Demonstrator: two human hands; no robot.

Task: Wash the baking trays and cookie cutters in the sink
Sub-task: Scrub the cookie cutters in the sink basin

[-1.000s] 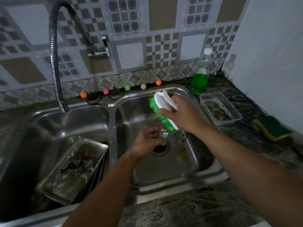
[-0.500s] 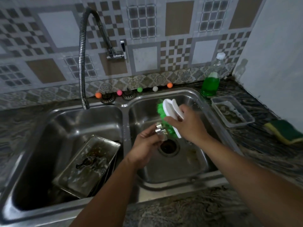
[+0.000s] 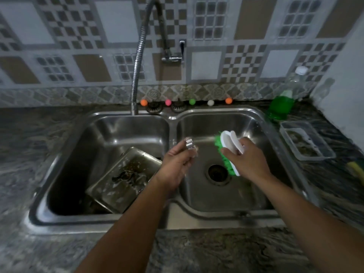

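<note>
My left hand (image 3: 177, 164) pinches a small metal cookie cutter (image 3: 190, 145) over the divider of the double steel sink (image 3: 173, 215). Over the right basin my right hand (image 3: 247, 157) grips a white scrub brush with green bristles (image 3: 229, 149), held a short way right of the cutter and apart from it. A soiled metal baking tray (image 3: 118, 186) leans in the left basin, on top of other trays, with another cookie cutter (image 3: 126, 175) lying on it.
A flexible tap (image 3: 137, 62) hangs over the left basin. A bottle of green dish soap (image 3: 281, 104), a clear plastic container (image 3: 306, 143) and a yellow-green sponge (image 3: 356, 171) sit on the right counter. Coloured balls (image 3: 192, 101) line the sink's back edge. The drain (image 3: 216, 172) is open.
My left hand has lifted the cookie cutter up and left, away from the brush and the drain. The brush has stayed in my right hand; the view has swung left.
</note>
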